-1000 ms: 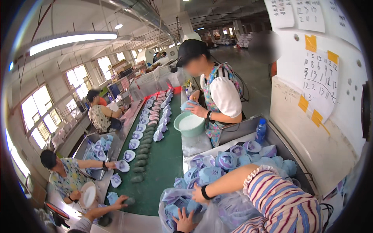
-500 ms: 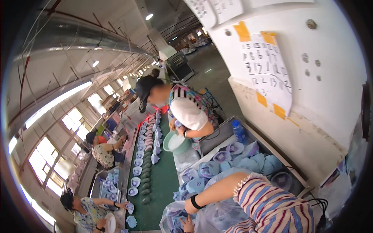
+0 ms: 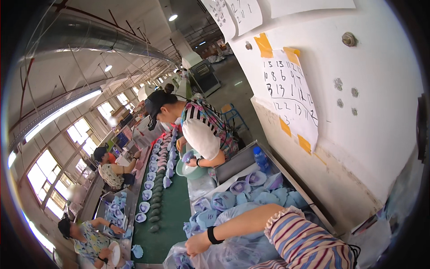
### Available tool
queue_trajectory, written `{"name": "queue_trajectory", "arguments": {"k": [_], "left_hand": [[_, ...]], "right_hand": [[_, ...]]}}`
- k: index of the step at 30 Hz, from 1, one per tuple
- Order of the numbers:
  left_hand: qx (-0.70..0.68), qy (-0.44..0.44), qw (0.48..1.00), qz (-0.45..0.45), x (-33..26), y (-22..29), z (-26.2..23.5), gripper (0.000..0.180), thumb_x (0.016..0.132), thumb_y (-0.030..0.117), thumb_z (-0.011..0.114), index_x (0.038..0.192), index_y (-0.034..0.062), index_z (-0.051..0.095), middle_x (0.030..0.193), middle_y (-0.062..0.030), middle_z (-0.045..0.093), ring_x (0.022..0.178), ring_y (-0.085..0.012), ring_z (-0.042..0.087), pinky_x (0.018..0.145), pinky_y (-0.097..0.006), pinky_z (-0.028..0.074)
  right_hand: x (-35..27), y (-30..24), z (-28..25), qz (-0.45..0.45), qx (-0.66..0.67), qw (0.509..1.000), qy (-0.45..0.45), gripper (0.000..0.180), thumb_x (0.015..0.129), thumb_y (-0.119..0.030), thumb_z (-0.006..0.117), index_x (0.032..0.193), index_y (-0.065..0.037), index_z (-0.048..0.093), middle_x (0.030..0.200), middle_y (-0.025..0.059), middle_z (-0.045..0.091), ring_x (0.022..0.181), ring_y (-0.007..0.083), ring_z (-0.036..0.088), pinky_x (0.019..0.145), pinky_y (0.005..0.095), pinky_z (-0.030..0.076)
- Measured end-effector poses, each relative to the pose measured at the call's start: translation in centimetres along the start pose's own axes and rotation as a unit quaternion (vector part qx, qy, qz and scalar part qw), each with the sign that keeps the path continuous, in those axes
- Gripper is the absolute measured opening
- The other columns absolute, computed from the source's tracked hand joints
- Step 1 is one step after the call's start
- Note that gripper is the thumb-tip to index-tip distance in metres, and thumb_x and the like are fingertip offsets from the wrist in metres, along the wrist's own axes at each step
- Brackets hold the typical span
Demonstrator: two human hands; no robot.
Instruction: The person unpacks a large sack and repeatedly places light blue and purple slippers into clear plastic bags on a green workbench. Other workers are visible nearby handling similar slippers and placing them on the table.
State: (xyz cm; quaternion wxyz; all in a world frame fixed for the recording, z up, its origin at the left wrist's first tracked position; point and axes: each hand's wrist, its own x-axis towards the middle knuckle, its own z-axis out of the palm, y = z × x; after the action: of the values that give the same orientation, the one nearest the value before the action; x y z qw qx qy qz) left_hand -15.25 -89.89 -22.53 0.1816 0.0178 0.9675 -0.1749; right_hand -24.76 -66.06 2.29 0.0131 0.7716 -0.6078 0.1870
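Note:
My right hand [image 3: 197,244] reaches in from the lower right, with a black band on the wrist and a striped sleeve above it. Its fingers are closed on the edge of a clear plastic bag [image 3: 233,253]. Inside the bag, blue and purple cup-shaped pieces [image 3: 182,260] show through the film. Beyond my forearm, more of these scalloped pieces [image 3: 222,201] are heaped in a metal-sided tray [image 3: 309,202]. My left hand is out of view.
A green conveyor belt [image 3: 172,218] carries rows of blue-purple pieces and dark rounded ones [image 3: 155,206]. Across the tray, a co-worker [image 3: 206,130] leans over a green basin [image 3: 182,169]. Two more people work along the far side. A blue bottle [image 3: 260,159] stands at the tray's far corner.
My right hand has moved left with the bag's edge, and my left hand has dropped out of view. The co-worker's blue-purple piece now shows above the basin. The view has shifted slightly.

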Motion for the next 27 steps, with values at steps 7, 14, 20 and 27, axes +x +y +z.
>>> {"name": "queue_trajectory", "arguments": {"k": [7, 14, 20, 27], "left_hand": [[-0.013, -0.019, 1.0, -0.006, -1.4, 0.7, -2.7, 0.047, 0.091, 0.024, 0.043, 0.134, 0.0071, 0.04, 0.142, -0.018, 0.034, 0.124, -0.0361, 0.041, 0.098, -0.047, 0.038], [-0.01, -0.03, 0.999, -0.003, -1.4, 1.0, -3.9, 0.047, 0.09, 0.024, 0.043, 0.134, 0.0075, 0.04, 0.142, -0.0178, 0.033, 0.123, -0.0362, 0.041, 0.097, -0.047, 0.039], [-0.021, -0.034, 0.999, -0.003, -1.5, 1.4, -4.4, 0.046, 0.09, 0.024, 0.043, 0.134, 0.0078, 0.04, 0.142, -0.0177, 0.033, 0.123, -0.0362, 0.041, 0.097, -0.047, 0.039], [-0.041, -0.037, 0.998, -0.002, -2.1, 2.1, -4.2, 0.046, 0.09, 0.024, 0.043, 0.134, 0.0082, 0.04, 0.142, -0.0176, 0.033, 0.123, -0.0362, 0.041, 0.097, -0.047, 0.039]], "right_hand": [[1.3, -2.6, 1.4, -0.087, 0.092, 0.991, 0.036, 0.023, 0.081, -0.022, 0.058, 0.07, -0.002, 0.063, 0.07, 0.0161, 0.061, 0.073, 0.0328, 0.059, 0.067, 0.043, 0.047], [1.2, -3.9, 1.5, -0.091, 0.079, 0.992, -0.022, 0.021, 0.08, -0.023, 0.058, 0.075, -0.004, 0.065, 0.074, 0.0158, 0.063, 0.075, 0.0328, 0.06, 0.068, 0.0433, 0.047], [0.7, -4.4, 1.9, -0.073, 0.065, 0.993, -0.064, 0.02, 0.079, -0.025, 0.059, 0.079, -0.006, 0.066, 0.077, 0.0156, 0.064, 0.076, 0.0329, 0.061, 0.069, 0.0435, 0.048], [-0.1, -4.4, 3.2, -0.051, 0.046, 0.991, -0.119, 0.02, 0.078, -0.026, 0.06, 0.083, -0.008, 0.067, 0.08, 0.0152, 0.066, 0.078, 0.0329, 0.062, 0.07, 0.0437, 0.048]]}}
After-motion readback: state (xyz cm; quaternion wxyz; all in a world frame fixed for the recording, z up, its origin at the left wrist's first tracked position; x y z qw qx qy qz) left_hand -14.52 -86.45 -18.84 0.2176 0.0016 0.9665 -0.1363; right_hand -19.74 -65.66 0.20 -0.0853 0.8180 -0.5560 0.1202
